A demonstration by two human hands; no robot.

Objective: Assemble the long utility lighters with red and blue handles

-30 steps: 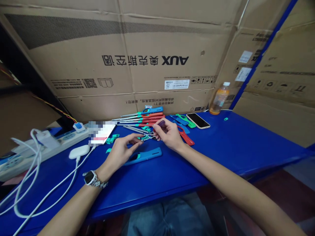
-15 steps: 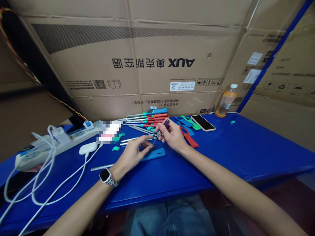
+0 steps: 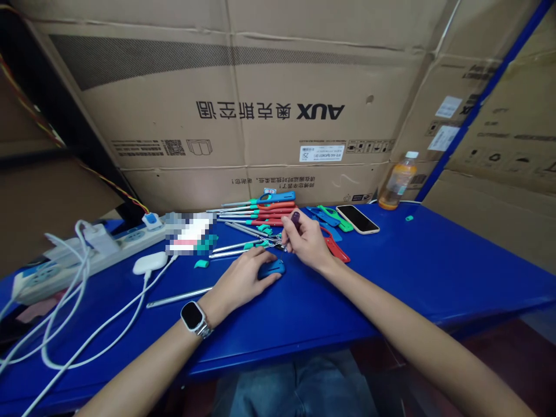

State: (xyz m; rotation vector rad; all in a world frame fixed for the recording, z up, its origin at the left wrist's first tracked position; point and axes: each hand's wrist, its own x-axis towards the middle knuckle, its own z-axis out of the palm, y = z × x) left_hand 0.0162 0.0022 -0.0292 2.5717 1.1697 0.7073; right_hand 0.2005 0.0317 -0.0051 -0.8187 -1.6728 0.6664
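My left hand (image 3: pixel 243 279) is closed around the handle of a blue long-neck gas lighter (image 3: pixel 276 267) lying on the table. Its metal tube (image 3: pixel 180 297) sticks out to the left beyond my wrist. A screwdriver with a dark purple handle (image 3: pixel 296 218) is gripped in my right hand (image 3: pixel 309 243). The thin shaft points down at the end of the blue handle; whether it touches is too small to tell. Behind the hands lie red-handled lighters (image 3: pixel 273 214) and another blue lighter (image 3: pixel 280 198). Loose metal tubes (image 3: pixel 232 252) and small wired parts rest between.
Blue and green handle shells (image 3: pixel 336 217) and a red shell (image 3: pixel 336 249) lie right of my hands, near a phone (image 3: pixel 358 219) and a bottle (image 3: pixel 397 180). At left are a power strip (image 3: pixel 115 246), white cables and a white case (image 3: pixel 150 263). Cardboard (image 3: pixel 269 75) stands behind.
My left hand has moved down from near the screwdriver's tip and taken hold of the blue lighter. My right hand keeps the screwdriver, hardly shifted.
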